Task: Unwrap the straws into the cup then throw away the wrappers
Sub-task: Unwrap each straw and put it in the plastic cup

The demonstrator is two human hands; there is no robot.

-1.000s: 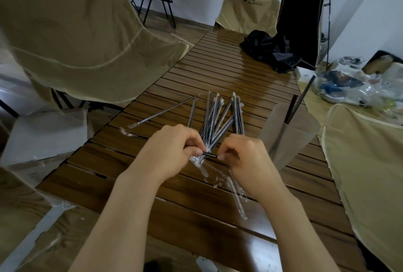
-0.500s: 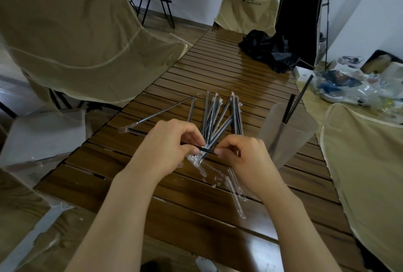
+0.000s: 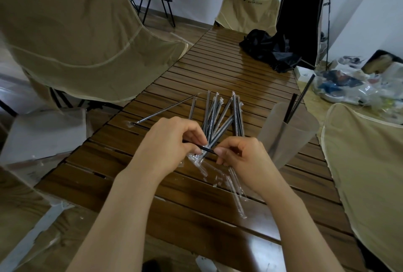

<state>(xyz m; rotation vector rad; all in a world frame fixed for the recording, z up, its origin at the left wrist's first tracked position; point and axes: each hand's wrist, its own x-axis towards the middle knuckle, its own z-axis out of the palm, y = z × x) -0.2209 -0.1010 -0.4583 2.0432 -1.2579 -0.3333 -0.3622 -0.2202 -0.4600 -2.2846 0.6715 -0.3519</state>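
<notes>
Left hand pinched crumpled wrapper; right hand pinched bared black straw end. Wrapped straws behind, cup just right.

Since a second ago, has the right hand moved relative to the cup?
Yes, slightly. The right hand, pinching the black straw, has drawn a little toward the cup, widening the gap from the left hand.

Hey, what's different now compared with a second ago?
The right hand has drawn the black straw a bit further out of the wrapper pinched by the left hand. The wrapped pile, cup and empty wrappers stayed put.
</notes>
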